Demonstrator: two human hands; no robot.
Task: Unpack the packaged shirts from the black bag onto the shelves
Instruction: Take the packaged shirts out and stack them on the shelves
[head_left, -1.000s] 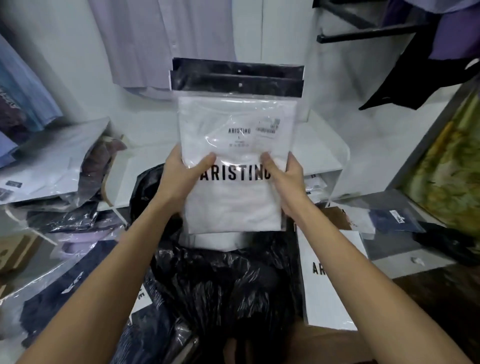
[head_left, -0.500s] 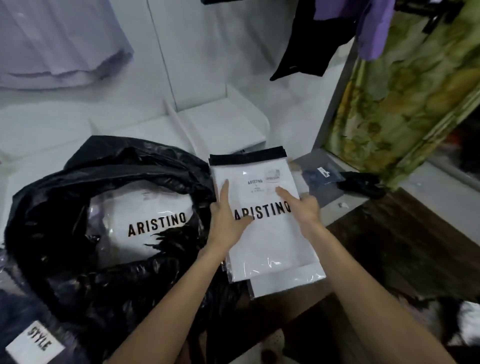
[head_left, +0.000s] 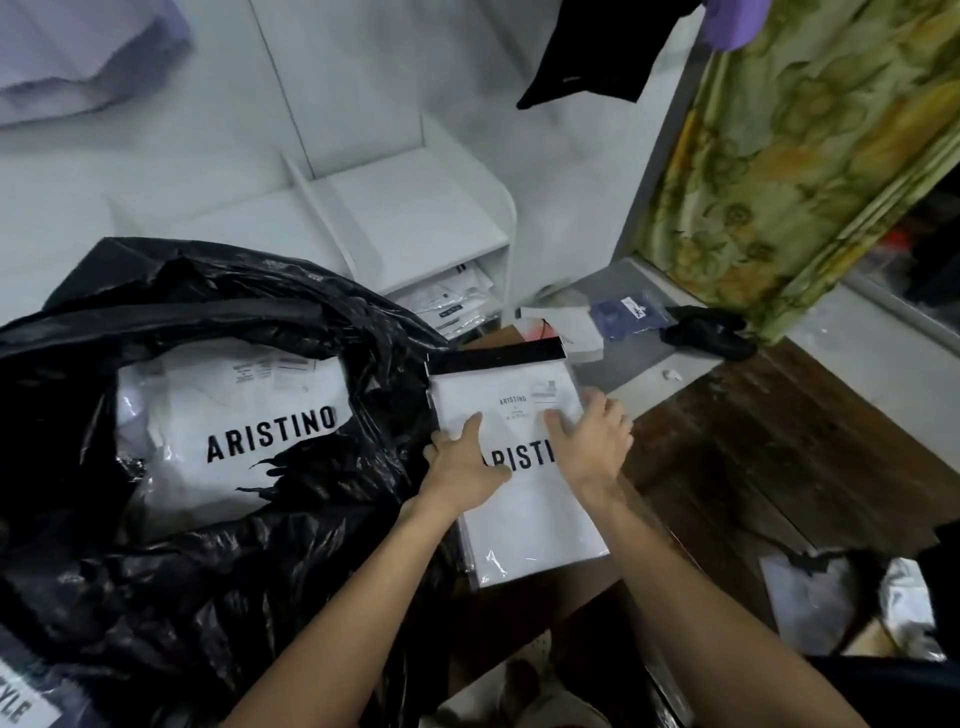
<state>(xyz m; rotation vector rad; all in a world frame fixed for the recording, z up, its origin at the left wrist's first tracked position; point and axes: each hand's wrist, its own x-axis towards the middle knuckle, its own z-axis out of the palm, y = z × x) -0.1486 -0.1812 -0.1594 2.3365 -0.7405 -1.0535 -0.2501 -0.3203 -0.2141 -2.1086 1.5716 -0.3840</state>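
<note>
Both hands (head_left: 524, 457) flat on shirt pack (head_left: 524, 514); black bag (head_left: 218, 571) just left

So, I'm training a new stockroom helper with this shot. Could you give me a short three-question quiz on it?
1. True or false: both hands, left hand and right hand, lie on the packaged shirt.
2. What word is printed on the shirt pack still inside the black bag?
3. Where do the white shelves stand from the bag? A) behind it B) under it C) inside it

Key
1. True; the fingers look fairly straight on the pack.
2. ARISTINO.
3. A.
</note>
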